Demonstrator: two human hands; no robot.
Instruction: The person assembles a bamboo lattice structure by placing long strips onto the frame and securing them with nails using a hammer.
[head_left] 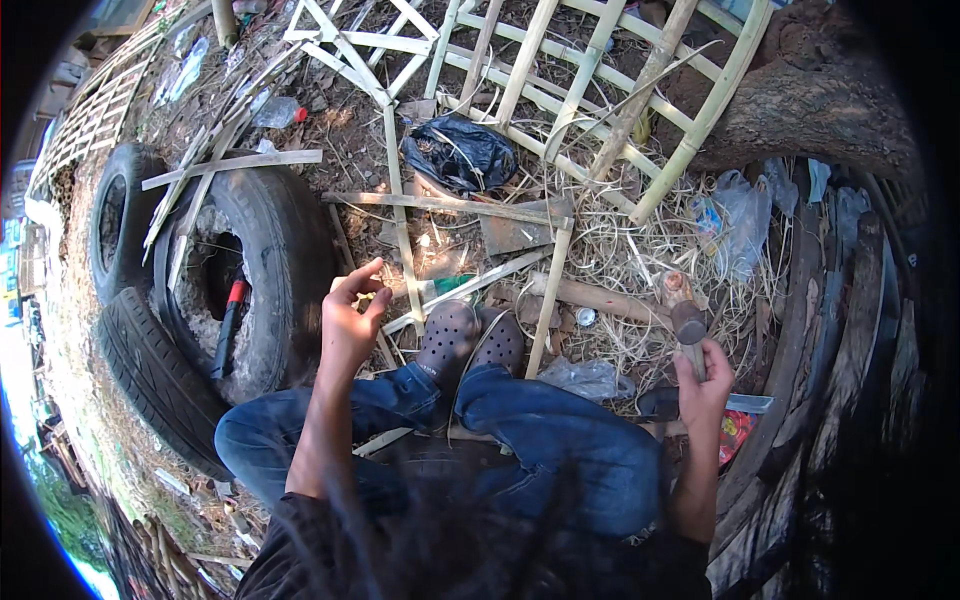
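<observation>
In my right hand (706, 385) is a hammer (688, 324) with a dark round head, my fingers closed round its pale handle. The hammer head is beside the cut end of a wooden stake (677, 286); whether they touch I cannot tell. Raised over my left knee, my left hand (352, 312) has its thumb and forefinger apart, the other fingers loosely curled, and nothing visible in it. Pale bamboo strips (550, 300) form an angular frame round my shoes (447, 338). A wooden pole (610, 298) lies between the shoes and the hammer.
Old tyres (290, 240) lie at left, one with a red-and-black-handled tool (230, 325) inside. Bamboo lattice (590, 75) and a black plastic bag (458, 152) are ahead. At right are shavings (650, 250), a blade (748, 403), a tree trunk (810, 110) and dark planks (800, 290).
</observation>
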